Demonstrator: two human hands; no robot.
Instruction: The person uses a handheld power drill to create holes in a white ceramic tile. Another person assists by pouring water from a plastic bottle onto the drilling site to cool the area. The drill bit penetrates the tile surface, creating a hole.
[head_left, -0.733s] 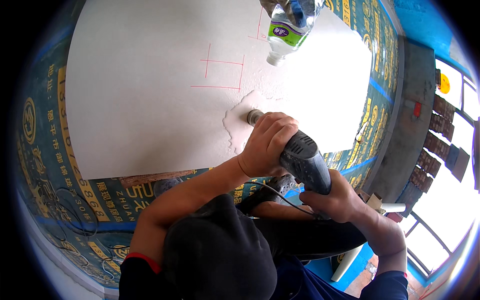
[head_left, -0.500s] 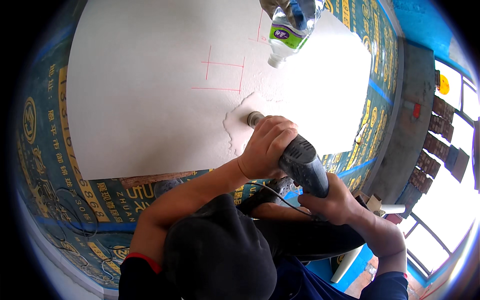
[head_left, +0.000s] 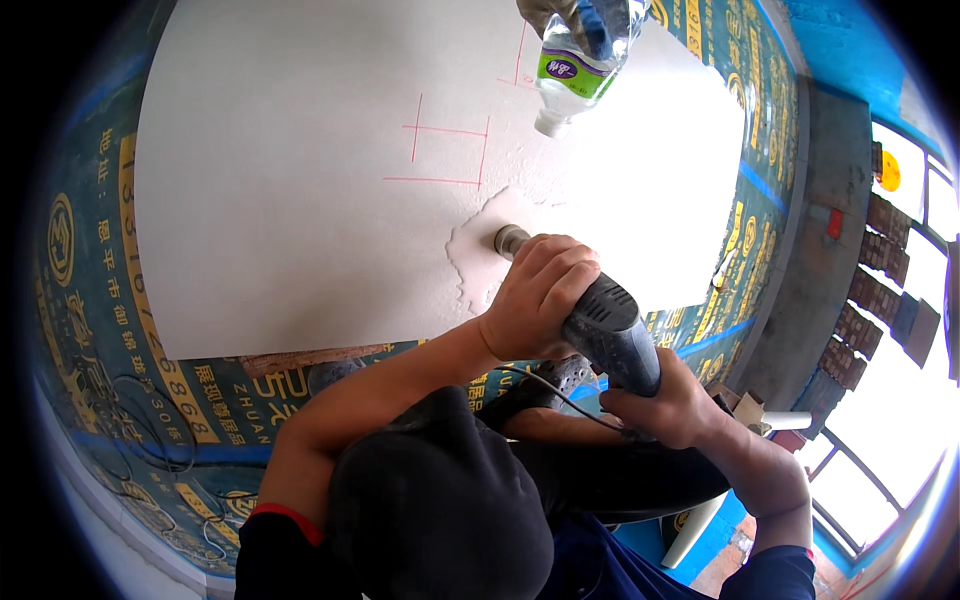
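My left hand (head_left: 540, 298) wraps round the front of a dark grey corded power drill (head_left: 608, 325). Its vented body slopes down to my right hand (head_left: 668, 402), which is closed on the rear end. A short cylindrical core bit (head_left: 507, 240) meets a large white slab (head_left: 270, 220) inside a ragged puddle of water (head_left: 475, 250). Beyond it, a clear plastic bottle (head_left: 575, 85) with a green and purple label hangs neck down over the slab. Another person's hand (head_left: 590, 20), seemingly gloved, grips the bottle at the top edge.
Thin red lines (head_left: 450, 181) are drawn on the slab. Printed green sheeting (head_left: 85, 300) lies around it, with loose cable (head_left: 150, 430) on the left. A wooden strip (head_left: 300, 358) shows under the near edge. A dark cap (head_left: 440, 490) fills the lower middle. Brick stacks (head_left: 875, 293) stand far right.
Almost nothing differs. The drill body and both my hands have shifted very slightly; the bit stays at the same spot, and the bottle hangs in nearly the same place.
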